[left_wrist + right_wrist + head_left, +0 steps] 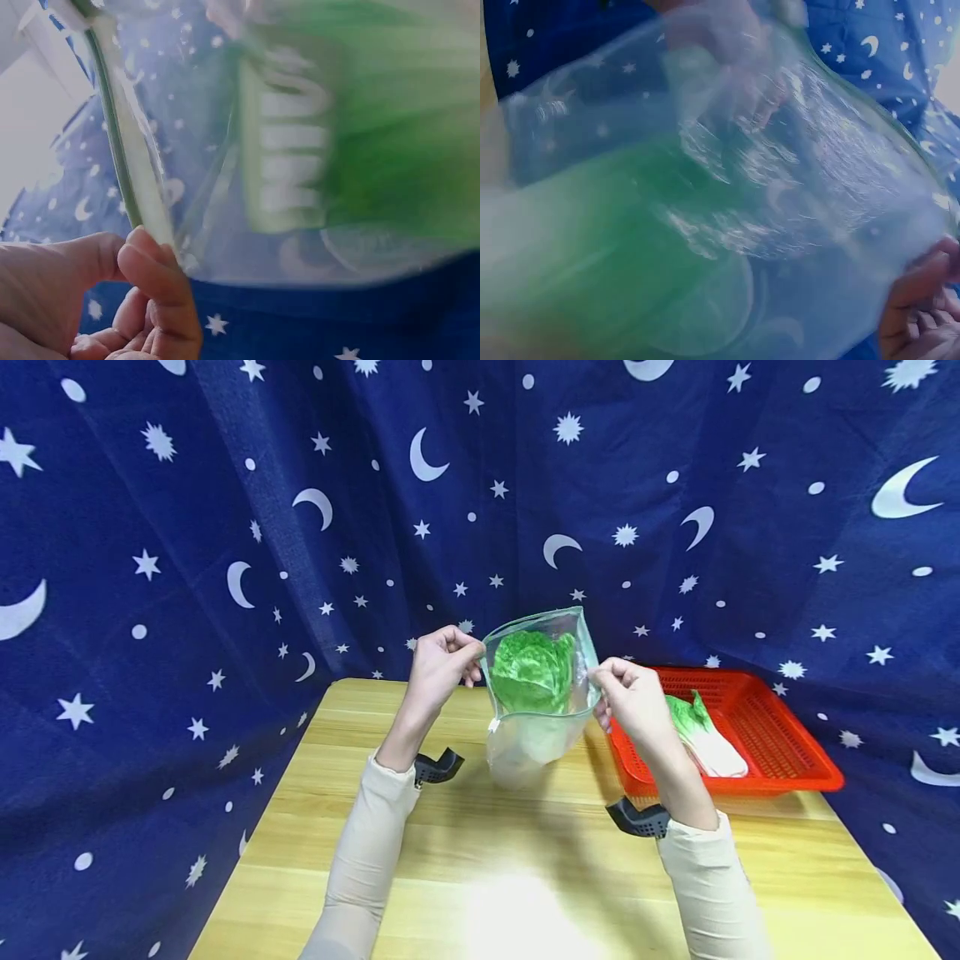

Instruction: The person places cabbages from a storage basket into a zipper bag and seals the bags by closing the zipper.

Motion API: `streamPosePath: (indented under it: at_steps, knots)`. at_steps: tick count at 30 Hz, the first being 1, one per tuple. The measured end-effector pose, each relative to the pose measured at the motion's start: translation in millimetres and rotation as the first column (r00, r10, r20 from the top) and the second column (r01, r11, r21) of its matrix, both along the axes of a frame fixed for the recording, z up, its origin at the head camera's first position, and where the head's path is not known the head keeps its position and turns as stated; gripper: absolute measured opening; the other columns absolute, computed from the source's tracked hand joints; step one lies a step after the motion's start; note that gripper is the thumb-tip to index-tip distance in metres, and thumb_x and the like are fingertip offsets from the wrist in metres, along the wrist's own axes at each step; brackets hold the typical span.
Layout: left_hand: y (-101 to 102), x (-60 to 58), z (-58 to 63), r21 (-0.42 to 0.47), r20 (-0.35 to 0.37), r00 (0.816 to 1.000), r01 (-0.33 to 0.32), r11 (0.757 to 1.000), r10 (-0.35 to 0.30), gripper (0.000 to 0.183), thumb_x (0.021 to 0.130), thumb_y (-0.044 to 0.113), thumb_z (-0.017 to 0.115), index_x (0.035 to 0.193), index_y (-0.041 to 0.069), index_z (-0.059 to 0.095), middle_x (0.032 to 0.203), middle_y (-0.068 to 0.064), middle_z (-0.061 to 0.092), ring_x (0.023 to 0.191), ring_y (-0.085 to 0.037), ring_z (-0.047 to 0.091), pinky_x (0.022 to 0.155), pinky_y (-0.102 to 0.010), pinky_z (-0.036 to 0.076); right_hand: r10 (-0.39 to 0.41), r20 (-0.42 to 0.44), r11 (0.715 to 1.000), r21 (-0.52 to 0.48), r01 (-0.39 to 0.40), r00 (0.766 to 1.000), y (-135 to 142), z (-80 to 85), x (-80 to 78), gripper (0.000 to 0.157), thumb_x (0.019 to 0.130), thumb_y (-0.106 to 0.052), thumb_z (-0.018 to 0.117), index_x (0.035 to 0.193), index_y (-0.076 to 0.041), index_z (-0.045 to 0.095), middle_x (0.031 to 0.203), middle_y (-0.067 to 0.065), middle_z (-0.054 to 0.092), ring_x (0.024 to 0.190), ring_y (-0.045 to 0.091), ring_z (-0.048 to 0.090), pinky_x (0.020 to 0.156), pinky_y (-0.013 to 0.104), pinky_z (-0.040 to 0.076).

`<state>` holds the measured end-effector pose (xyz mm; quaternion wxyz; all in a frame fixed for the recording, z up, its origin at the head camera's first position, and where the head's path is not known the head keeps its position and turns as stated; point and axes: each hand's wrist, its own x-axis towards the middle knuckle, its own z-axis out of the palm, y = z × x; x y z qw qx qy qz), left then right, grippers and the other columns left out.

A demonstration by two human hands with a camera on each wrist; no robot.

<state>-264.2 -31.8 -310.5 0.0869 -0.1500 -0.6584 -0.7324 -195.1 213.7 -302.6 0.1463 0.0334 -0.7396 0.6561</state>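
Observation:
A clear zip bag (522,756) with a green zip edge hangs over the table, its mouth spread wide. Inside it is a green leafy cabbage (531,672), blurred green through the plastic in both wrist views. My left hand (444,667) pinches the left corner of the mouth between thumb and forefinger. The right corner is pinched by my right hand (630,695). White lettering on a green printed label (292,142) shows on the bag in the left wrist view. A white slider (493,725) sits on the zip near the left front corner.
A red plastic basket (806,747) stands at the right back of the wooden table (315,827). In it lies a white-stemmed leafy vegetable (712,747), partly behind my right arm. A blue curtain (375,527) with moons and stars hangs behind the table.

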Motion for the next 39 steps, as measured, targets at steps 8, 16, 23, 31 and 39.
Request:
streamPosePath:
  at_steps: [8,16,23,31,39]
  knots:
    - [1,10.0,7.8,0.029,-0.053,0.997,-0.055,0.998,0.057,0.005,0.081,-0.001,0.062,0.078,0.002,0.062,0.057,-0.002,0.061,0.043,-0.012,0.056,0.039,-0.024,0.047,-0.104,-0.052,0.981,-0.172,0.094,0.993,3,-1.3,-0.8,0.023,0.094,-0.01,0.055,0.072,-0.006,0.057,0.047,-0.002,0.048,0.034,0.009,0.045,0.034,0.022,0.041]
    - [-15,9.9,12.9,0.177,-0.169,0.938,-0.272,0.946,0.301,0.007,0.082,-0.004,0.062,0.077,0.0,0.062,0.052,0.001,0.06,0.038,-0.009,0.053,0.034,-0.023,0.044,0.07,0.073,0.996,0.052,-0.074,0.995,-8,-29.5,-11.4,0.024,0.097,-0.022,0.057,0.084,-0.001,0.055,0.057,0.0,0.058,0.044,0.01,0.054,0.042,0.027,0.05]
    - [-4,27.7,-2.8,-0.136,-0.215,0.932,-0.324,0.936,0.291,0.003,0.081,0.007,0.065,0.079,0.006,0.066,0.063,-0.006,0.067,0.046,-0.014,0.06,0.041,-0.027,0.05,0.172,0.182,0.94,0.263,-0.217,0.968,-12,-86.9,-28.3,0.028,0.096,-0.02,0.059,0.089,0.007,0.059,0.065,0.015,0.063,0.052,0.016,0.061,0.052,0.036,0.057]
    - [41,41.0,-60.0,-0.382,0.049,0.998,-0.007,0.924,0.028,0.004,0.08,0.008,0.063,0.081,0.004,0.065,0.065,-0.003,0.065,0.048,-0.012,0.061,0.044,-0.026,0.051,0.136,0.433,0.874,0.371,-0.313,0.891,22,-130.1,-23.3,0.024,0.096,-0.019,0.058,0.089,0.004,0.061,0.073,0.01,0.064,0.063,0.014,0.062,0.067,0.039,0.06]
    - [60,46.7,-80.0,-0.453,0.149,0.98,0.187,0.871,-0.133,0.008,0.08,0.002,0.062,0.073,0.006,0.06,0.058,-0.001,0.06,0.044,-0.009,0.054,0.042,-0.023,0.049,0.103,0.465,0.845,0.425,-0.324,0.879,77,-101.4,-19.9,0.025,0.094,-0.015,0.058,0.102,0.009,0.059,0.081,0.005,0.062,0.07,0.012,0.06,0.066,0.028,0.057]
